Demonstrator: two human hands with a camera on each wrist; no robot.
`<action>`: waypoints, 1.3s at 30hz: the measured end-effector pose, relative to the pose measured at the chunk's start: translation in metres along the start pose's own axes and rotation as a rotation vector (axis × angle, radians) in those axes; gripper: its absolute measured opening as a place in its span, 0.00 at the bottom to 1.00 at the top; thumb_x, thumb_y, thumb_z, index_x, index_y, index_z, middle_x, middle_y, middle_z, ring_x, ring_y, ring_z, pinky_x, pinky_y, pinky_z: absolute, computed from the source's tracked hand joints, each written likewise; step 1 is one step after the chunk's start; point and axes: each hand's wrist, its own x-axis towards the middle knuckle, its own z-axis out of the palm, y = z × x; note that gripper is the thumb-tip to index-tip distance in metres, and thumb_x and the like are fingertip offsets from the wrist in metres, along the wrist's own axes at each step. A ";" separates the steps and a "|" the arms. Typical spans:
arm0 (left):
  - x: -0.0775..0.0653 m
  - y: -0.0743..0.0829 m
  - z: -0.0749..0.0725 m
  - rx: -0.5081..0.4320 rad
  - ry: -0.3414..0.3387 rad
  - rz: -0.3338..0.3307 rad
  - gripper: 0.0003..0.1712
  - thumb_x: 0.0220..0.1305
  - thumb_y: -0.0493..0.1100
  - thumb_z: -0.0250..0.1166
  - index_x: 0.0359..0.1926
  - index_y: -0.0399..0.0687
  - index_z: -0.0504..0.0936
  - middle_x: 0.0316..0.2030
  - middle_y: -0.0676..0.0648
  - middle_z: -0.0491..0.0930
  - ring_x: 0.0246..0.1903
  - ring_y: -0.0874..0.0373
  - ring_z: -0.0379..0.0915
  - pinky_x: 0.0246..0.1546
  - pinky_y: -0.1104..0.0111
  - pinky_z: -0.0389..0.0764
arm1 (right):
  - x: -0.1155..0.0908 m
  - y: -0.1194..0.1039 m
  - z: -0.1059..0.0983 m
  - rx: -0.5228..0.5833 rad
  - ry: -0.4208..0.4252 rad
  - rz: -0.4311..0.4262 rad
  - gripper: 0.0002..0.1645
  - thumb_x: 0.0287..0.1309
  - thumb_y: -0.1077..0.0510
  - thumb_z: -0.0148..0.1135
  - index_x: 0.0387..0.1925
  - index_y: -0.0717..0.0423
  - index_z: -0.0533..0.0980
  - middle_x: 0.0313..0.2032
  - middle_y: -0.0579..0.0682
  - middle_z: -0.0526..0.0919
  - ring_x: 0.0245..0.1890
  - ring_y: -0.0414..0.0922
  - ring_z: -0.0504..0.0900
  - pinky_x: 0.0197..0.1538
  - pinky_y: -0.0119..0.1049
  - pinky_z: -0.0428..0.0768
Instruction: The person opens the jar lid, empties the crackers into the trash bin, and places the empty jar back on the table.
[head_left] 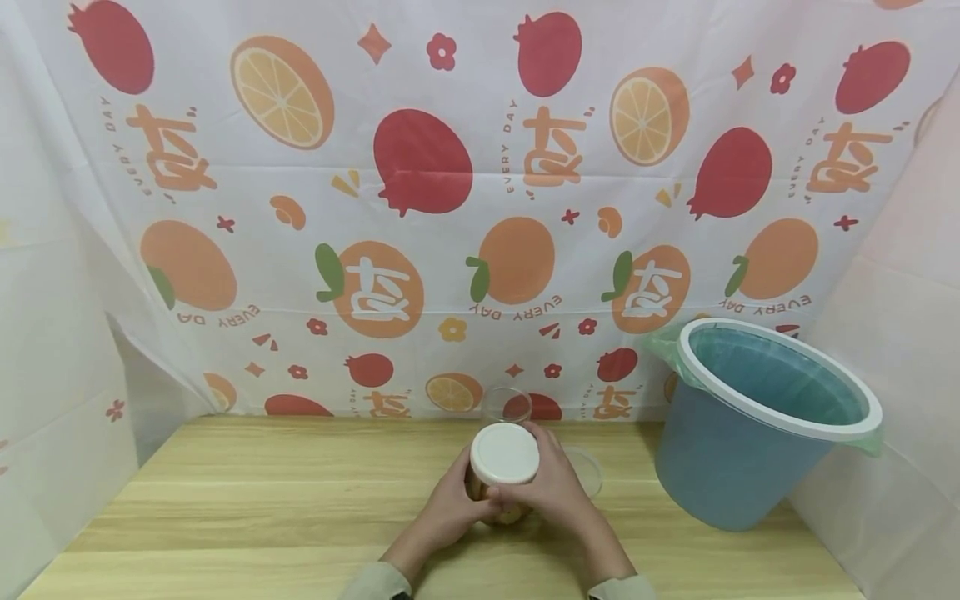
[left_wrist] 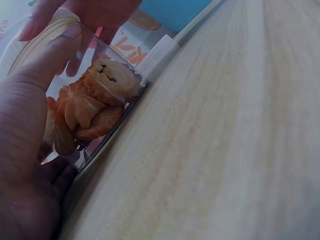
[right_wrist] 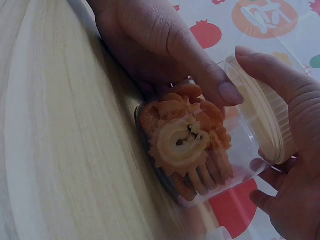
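A clear plastic jar (right_wrist: 245,145) of cookies stands on the wooden table, its white screw lid (head_left: 506,454) on top. Piped and ridged cookies (right_wrist: 182,142) fill the lower part of the jar. My left hand (head_left: 448,507) grips the jar's body from the left, with its thumb along the side wall in the left wrist view. From the right, my right hand (head_left: 558,487) holds the lid's ribbed edge, thumb and fingers spread round it. Part of the jar's front is hidden behind my thumbs in the head view.
Behind the jar stands a clear round container (head_left: 507,403), near the fruit-print cloth (head_left: 480,183). A clear round lid (head_left: 587,472) lies right of my right hand. The blue bin (head_left: 735,467) with a green liner and white rim stands on the table (head_left: 262,500) at right.
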 end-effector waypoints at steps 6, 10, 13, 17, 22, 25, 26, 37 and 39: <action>-0.001 0.000 0.000 -0.025 0.001 -0.018 0.58 0.50 0.48 0.79 0.78 0.51 0.57 0.72 0.43 0.68 0.73 0.45 0.61 0.73 0.44 0.60 | 0.000 0.003 -0.008 -0.011 -0.088 -0.006 0.64 0.41 0.40 0.83 0.76 0.53 0.59 0.68 0.55 0.68 0.64 0.54 0.73 0.66 0.59 0.73; 0.000 -0.001 0.001 -0.045 -0.018 -0.038 0.59 0.52 0.50 0.80 0.79 0.53 0.55 0.73 0.43 0.66 0.73 0.44 0.60 0.73 0.43 0.61 | 0.001 0.011 -0.019 0.061 -0.154 0.013 0.61 0.47 0.41 0.79 0.78 0.48 0.57 0.73 0.54 0.64 0.71 0.58 0.67 0.69 0.67 0.66; 0.001 -0.001 0.001 -0.054 -0.021 -0.037 0.60 0.51 0.49 0.80 0.79 0.53 0.54 0.73 0.43 0.66 0.73 0.44 0.61 0.72 0.44 0.62 | 0.001 0.016 -0.022 0.113 -0.174 0.025 0.60 0.49 0.42 0.78 0.78 0.46 0.56 0.74 0.53 0.63 0.75 0.59 0.62 0.72 0.68 0.62; 0.002 -0.001 0.001 -0.044 -0.022 -0.033 0.60 0.51 0.50 0.80 0.79 0.51 0.55 0.72 0.43 0.67 0.72 0.44 0.61 0.72 0.44 0.62 | 0.002 0.019 -0.021 0.144 -0.163 0.017 0.60 0.48 0.44 0.79 0.78 0.47 0.57 0.75 0.53 0.62 0.74 0.57 0.63 0.74 0.64 0.62; 0.002 -0.001 0.001 -0.054 -0.033 -0.037 0.59 0.52 0.50 0.79 0.79 0.49 0.54 0.74 0.41 0.64 0.74 0.42 0.58 0.73 0.42 0.60 | 0.004 0.020 -0.018 0.160 -0.130 -0.007 0.58 0.47 0.47 0.80 0.76 0.49 0.60 0.73 0.52 0.66 0.72 0.55 0.66 0.74 0.62 0.64; 0.002 -0.001 0.001 -0.061 -0.035 -0.039 0.59 0.52 0.49 0.80 0.79 0.49 0.55 0.74 0.42 0.64 0.75 0.43 0.57 0.74 0.43 0.59 | 0.004 0.020 -0.018 0.149 -0.106 -0.008 0.57 0.46 0.48 0.81 0.75 0.50 0.62 0.71 0.53 0.68 0.71 0.55 0.68 0.73 0.60 0.65; 0.002 -0.001 0.001 -0.058 -0.032 -0.040 0.59 0.52 0.50 0.80 0.79 0.50 0.55 0.74 0.42 0.65 0.74 0.43 0.58 0.73 0.44 0.59 | 0.004 0.019 -0.018 0.140 -0.098 -0.010 0.56 0.45 0.48 0.81 0.74 0.50 0.63 0.71 0.53 0.69 0.70 0.55 0.69 0.72 0.60 0.66; 0.001 -0.001 0.001 -0.024 -0.009 -0.005 0.59 0.51 0.49 0.80 0.78 0.47 0.56 0.72 0.40 0.68 0.71 0.42 0.63 0.71 0.44 0.64 | 0.003 0.017 -0.015 0.108 -0.060 0.035 0.56 0.40 0.43 0.84 0.70 0.50 0.67 0.68 0.53 0.70 0.69 0.58 0.70 0.71 0.59 0.70; 0.000 0.000 0.001 -0.024 -0.008 -0.006 0.59 0.50 0.49 0.81 0.78 0.48 0.56 0.71 0.40 0.68 0.71 0.42 0.62 0.71 0.44 0.64 | 0.003 0.017 -0.016 0.088 -0.052 0.023 0.57 0.39 0.43 0.84 0.69 0.51 0.66 0.67 0.54 0.71 0.68 0.58 0.71 0.70 0.59 0.71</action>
